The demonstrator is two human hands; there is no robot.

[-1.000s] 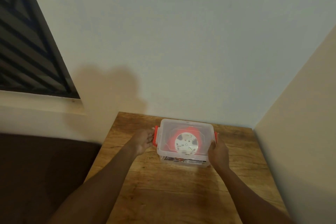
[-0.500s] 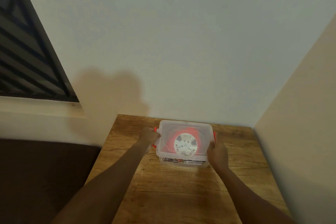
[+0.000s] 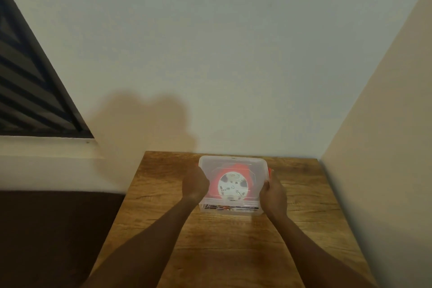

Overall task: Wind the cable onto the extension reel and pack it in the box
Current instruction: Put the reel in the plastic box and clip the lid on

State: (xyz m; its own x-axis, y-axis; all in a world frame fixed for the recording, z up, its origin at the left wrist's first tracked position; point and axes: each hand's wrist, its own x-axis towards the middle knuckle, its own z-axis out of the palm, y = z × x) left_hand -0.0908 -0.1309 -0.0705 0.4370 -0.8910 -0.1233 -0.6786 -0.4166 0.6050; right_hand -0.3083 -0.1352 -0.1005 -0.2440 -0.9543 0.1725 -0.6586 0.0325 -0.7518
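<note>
So the clear plastic storage box [image 3: 232, 184] sits at the 12 o'clock end of the wooden worktop [image 3: 233, 241], almost touching the wall, and the red extension reel [image 3: 232, 186] with its white round face is already inside under the lid [image 3: 233, 163]. Left hand [image 3: 195, 182] is at the box's 9 o'clock side, knuckles curled over the lid edge where the latch would be, though I can't actually see that latch under the hand. Right hand [image 3: 273, 194] wraps the 3 o'clock side just below the orange latch [image 3: 270, 173], fingers curled round the wall. My guess is this is the clip-it-shut stage. What could bite here: if one latch snaps home and the other only half catches, the lid sits crooked and pops off when the box gets lifted. Also if any cable loop rides up over the rim, the lid won't seat, and I can't tell through the frosted plastic whether it's all tucked in. Pushing hard from one side could also skid the box into the wall.
</note>
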